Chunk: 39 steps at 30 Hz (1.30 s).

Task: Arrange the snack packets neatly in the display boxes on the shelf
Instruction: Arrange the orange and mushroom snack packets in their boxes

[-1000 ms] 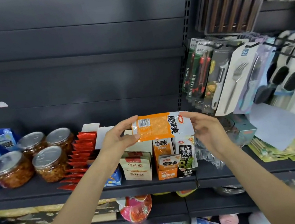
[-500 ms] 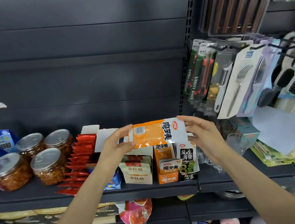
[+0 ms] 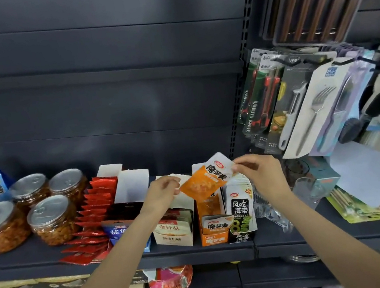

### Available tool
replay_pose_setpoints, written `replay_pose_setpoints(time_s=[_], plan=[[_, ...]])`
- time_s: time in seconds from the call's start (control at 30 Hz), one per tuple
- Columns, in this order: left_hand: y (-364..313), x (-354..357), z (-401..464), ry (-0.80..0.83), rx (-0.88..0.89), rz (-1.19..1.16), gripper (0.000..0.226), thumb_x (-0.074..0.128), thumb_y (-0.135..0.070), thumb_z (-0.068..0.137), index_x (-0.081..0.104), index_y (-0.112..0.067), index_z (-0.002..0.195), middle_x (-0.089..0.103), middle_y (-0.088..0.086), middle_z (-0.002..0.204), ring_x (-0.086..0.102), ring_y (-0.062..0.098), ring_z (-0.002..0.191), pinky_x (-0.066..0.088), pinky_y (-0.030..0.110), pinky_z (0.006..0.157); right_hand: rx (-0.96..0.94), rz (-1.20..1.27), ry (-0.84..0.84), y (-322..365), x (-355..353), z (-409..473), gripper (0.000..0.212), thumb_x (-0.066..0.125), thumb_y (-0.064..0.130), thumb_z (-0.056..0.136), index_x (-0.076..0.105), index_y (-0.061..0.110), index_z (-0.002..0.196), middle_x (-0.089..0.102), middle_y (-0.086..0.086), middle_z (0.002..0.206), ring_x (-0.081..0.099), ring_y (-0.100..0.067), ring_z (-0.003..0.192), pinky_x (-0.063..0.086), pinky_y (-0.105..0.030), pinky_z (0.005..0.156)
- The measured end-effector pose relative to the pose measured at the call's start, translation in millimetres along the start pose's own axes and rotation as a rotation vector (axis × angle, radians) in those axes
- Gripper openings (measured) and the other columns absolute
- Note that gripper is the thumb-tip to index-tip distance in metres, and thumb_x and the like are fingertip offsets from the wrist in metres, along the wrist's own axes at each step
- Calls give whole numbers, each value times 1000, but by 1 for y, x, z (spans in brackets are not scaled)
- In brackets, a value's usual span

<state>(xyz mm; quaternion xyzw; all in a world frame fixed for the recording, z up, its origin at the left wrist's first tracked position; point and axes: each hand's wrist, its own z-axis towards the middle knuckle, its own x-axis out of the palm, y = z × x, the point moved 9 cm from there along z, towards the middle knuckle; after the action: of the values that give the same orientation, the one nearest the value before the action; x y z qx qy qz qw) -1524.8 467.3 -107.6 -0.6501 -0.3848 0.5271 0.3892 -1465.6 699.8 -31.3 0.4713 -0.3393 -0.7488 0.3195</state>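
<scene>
Held item: an orange snack packet (image 3: 203, 183), tilted with its white top edge up and to the right, was above the orange display box (image 3: 213, 234) on the shelf (image 3: 197, 253).
Left hand: the left hand (image 3: 161, 193) pinched the packet's lower-left edge between thumb and fingertips.
Right hand: the right hand (image 3: 256, 170) pinched the packet's upper-right corner; the two hands were apart, joined only by the packet.
Target box: the orange box held one matching packet leaning at its front, with room apparently behind it.
Neighbours: a beige display box (image 3: 174, 234) stood just to the left, and a black-and-green seaweed box (image 3: 240, 218) touched the orange box on the right.
Handling, judged: the packet looked light, thin and soft, with a slick film surface likely to slide between fingertips; its sealed edges appeared the stiffest places to grip.
Suggested hold, judged: keeping the top seal pinched would let the bottom edge go in first.
Risk, judged: a flexible packet could buckle against the packet already in the box.
</scene>
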Motion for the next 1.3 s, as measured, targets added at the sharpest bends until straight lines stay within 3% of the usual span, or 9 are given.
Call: replay_pose_setpoints(time_s=[0.17, 0.33, 0.47, 0.67, 0.83, 0.97, 1.1, 1.2, 1.3], plan=[[-9, -2, 17, -77, 203, 378, 31, 50, -24, 97, 56, -18, 127, 54, 4, 134, 51, 20, 121, 39, 26, 98, -11, -145, 69, -14, 9, 16, 8, 67, 13, 85, 74, 13, 87, 68, 9, 79, 60, 3, 71, 42, -5, 68], [-10, 15, 22, 32, 332, 743, 58, 50, -38, 95, 27, -30, 147, 20, -5, 157, 20, 20, 143, 25, 37, 114, -33, -167, 98, -19, 10, 35, 9, 66, 11, 85, 74, 10, 90, 68, 3, 83, 61, -9, 74, 43, -7, 68], [-4, 25, 30, 110, 326, 935, 62, 48, -44, 94, 20, -35, 148, 13, -7, 158, 13, 19, 146, 20, 39, 116, -55, -227, 160, -25, 16, 46, 12, 66, 9, 85, 74, 9, 94, 65, 2, 84, 56, -2, 71, 39, -2, 66], [-6, 25, 38, 93, 338, 899, 52, 45, -43, 96, 30, -34, 145, 28, -7, 154, 26, 15, 141, 26, 31, 112, -119, -346, 313, -34, 48, 52, 15, 63, 9, 88, 74, 10, 98, 60, 1, 83, 56, -4, 72, 39, -8, 69], [-2, 27, 41, 112, 315, 887, 52, 44, -43, 96, 28, -35, 146, 24, -7, 155, 23, 16, 142, 25, 33, 113, -95, -580, 489, -51, 99, 51, 17, 58, 16, 91, 70, 16, 104, 67, -5, 95, 63, -21, 89, 52, -37, 80], [-1, 26, 39, 130, 315, 893, 54, 44, -42, 97, 25, -36, 147, 20, -7, 157, 19, 17, 144, 24, 34, 115, -135, -789, 456, -49, 116, 50, 12, 52, 12, 91, 62, 14, 96, 63, -8, 97, 61, -26, 91, 45, -32, 68], [-4, 23, 31, 126, 324, 891, 55, 44, -42, 97, 23, -35, 147, 15, -8, 158, 15, 17, 145, 23, 34, 115, -256, -974, 410, -50, 126, 49, 26, 56, 0, 83, 63, 13, 104, 59, -6, 107, 54, -24, 104, 44, -32, 83], [-6, 17, 20, 121, 345, 833, 54, 46, -40, 97, 27, -32, 147, 20, -8, 157, 18, 15, 144, 24, 32, 116, -281, -931, 401, -47, 122, 48, 27, 53, 4, 87, 62, 13, 111, 58, -6, 113, 51, -22, 109, 41, -31, 91], [-4, 12, 7, 131, 344, 777, 53, 46, -41, 96, 30, -31, 146, 27, -8, 154, 25, 12, 141, 26, 29, 114, -192, -728, 374, -42, 104, 41, 27, 54, 15, 92, 64, 13, 117, 59, -6, 115, 54, -22, 109, 45, -32, 90]])
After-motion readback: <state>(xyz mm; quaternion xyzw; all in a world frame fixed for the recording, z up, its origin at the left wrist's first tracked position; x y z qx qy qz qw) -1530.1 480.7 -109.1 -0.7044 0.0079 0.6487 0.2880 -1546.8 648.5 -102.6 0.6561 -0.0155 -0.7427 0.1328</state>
